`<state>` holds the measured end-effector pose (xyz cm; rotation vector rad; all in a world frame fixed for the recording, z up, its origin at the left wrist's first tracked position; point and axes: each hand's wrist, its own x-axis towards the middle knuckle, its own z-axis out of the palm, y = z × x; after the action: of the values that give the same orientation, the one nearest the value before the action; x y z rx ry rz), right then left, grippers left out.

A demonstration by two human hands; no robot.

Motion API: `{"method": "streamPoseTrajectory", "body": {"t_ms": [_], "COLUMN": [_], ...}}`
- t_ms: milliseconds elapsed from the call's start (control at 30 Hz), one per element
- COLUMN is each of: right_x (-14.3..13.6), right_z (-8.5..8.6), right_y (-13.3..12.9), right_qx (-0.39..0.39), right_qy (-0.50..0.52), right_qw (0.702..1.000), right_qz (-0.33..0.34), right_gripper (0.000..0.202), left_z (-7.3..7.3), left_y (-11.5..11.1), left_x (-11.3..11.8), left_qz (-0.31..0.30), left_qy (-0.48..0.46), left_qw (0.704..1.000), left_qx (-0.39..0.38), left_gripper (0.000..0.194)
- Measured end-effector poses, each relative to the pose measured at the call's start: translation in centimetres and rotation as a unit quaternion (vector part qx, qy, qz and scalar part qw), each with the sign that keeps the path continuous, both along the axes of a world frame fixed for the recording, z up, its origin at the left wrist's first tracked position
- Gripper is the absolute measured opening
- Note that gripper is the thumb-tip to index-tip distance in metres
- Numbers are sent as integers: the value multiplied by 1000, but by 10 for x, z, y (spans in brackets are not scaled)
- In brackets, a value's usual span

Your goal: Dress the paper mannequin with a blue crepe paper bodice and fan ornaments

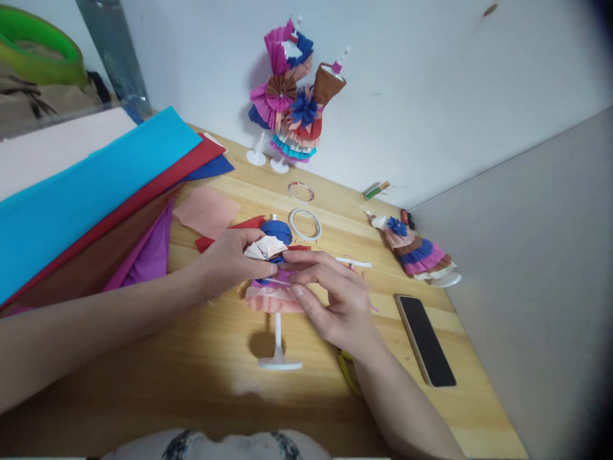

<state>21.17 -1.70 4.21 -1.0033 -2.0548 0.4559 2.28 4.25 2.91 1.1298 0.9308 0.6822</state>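
A miniature dress form wears a paper dress with a blue bodice [276, 231] and a pale pink ruffled skirt [269, 298]. Its white stand [279, 363] shows below the skirt. My left hand [233, 259] pinches a white pleated paper fan [266, 248] against the front of the dress, thumb below and fingers behind. From the other side, my right hand [332, 291] grips the dress at the waist with bent fingers and thumb. A thin pale strip lies across the purple layer by the right thumb; I cannot tell whether it is held.
Crepe paper sheets [96, 172] spread over the left side. Two dressed forms [292, 96] stand at the wall; another [414, 249] lies at right. Tape rolls [305, 225], a phone [426, 342], a glue-stick-like tube [377, 190] and a yellow-handled tool [349, 372] are on the table.
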Motion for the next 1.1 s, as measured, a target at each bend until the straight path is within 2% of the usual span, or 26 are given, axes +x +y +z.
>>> {"method": "streamPoseTrajectory", "body": {"t_ms": [133,267,433,567,867,1033,1100], "right_x": [1,0,-5,-10,-13,-12,-12], "right_z": [0,0,-1,-4,-11,-11,-11], "right_y": [-1,-4,-5,-4,-4,-6,-7], "right_qx": [-15,-26,-65,-105,-123,-135,-134], "right_qy": [22,63,149,159,157,169,173], "right_qw": [1000,997,984,980,979,975,975], "right_qz": [1,-23,-69,-50,-45,-44,-47], "right_gripper": [9,9,15,20,25,24,24], "left_z": [6,14,13,12,8,12,15], "left_y": [1,2,2,1,-1,-1,-2], "left_x": [-1,0,0,0,-1,-2,-2], "left_qz": [8,21,21,19,6,8,9], "left_qy": [-8,-28,-94,-106,-38,-67,-98], "left_qw": [1000,998,992,993,999,997,995], "left_qx": [-18,-57,-84,-56,15,25,7], "left_gripper": [20,26,33,35,34,22,17]}}
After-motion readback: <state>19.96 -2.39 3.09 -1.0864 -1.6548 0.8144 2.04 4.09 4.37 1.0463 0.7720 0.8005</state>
